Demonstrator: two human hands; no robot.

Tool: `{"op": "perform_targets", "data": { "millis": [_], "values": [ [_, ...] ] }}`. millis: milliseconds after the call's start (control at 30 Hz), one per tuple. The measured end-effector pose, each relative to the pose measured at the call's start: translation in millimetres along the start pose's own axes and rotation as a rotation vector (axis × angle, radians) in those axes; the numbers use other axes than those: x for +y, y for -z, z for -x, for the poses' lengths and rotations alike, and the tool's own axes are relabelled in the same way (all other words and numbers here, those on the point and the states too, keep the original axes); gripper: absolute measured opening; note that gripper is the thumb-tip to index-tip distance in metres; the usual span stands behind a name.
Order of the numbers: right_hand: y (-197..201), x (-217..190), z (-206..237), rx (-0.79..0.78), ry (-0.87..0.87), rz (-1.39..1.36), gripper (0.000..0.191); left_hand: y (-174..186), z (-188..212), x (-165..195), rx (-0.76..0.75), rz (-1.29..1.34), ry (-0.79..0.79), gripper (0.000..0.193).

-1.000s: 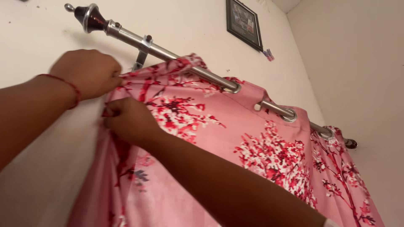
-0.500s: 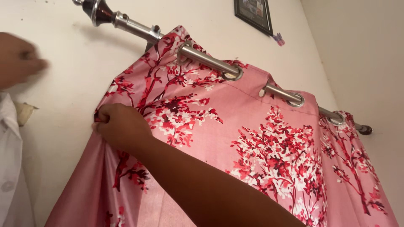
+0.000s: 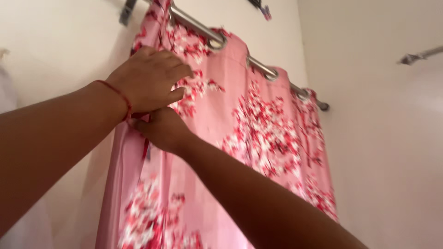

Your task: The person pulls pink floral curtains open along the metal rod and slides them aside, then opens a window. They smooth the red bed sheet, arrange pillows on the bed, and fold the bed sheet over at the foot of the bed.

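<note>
A pink curtain (image 3: 272,129) with red and white blossom print hangs by metal rings from a silver rod (image 3: 258,64) on a white wall. My left hand (image 3: 150,78), with a red thread around its wrist, lies on the curtain's upper left part, its fingers curled over a fold of fabric. Just below it and touching it, my right hand (image 3: 161,129) pinches the cloth near the left edge. My right forearm crosses in front of the curtain's lower part.
A metal bracket (image 3: 127,11) holds the rod to the wall at the top left. A second rod end (image 3: 417,54) sticks out on the side wall at right. A dark frame corner (image 3: 260,5) shows at the top.
My left hand has come back from the far left and now rests on the curtain above my right hand. The view has moved closer and the rod sits higher in it.
</note>
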State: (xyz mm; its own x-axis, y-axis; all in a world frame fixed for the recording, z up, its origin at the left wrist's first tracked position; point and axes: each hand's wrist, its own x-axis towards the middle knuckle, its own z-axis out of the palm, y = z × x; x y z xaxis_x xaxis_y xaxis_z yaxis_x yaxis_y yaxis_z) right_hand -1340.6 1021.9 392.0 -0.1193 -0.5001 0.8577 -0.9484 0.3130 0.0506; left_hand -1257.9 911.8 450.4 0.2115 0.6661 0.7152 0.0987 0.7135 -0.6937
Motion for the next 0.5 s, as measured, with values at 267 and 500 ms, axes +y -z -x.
{"op": "perform_targets", "data": {
  "millis": [267,500],
  "values": [
    [20.9,-53.1,162.2,-0.243,-0.263,0.182,0.057,64.1,73.6,73.4,-1.011,-0.246,0.324,0.042],
    [67.1,-113.8,292.3,-0.426,-0.537,0.342,0.062,105.1,114.0,153.9,-1.304,-0.093,0.372,0.050]
  ]
}}
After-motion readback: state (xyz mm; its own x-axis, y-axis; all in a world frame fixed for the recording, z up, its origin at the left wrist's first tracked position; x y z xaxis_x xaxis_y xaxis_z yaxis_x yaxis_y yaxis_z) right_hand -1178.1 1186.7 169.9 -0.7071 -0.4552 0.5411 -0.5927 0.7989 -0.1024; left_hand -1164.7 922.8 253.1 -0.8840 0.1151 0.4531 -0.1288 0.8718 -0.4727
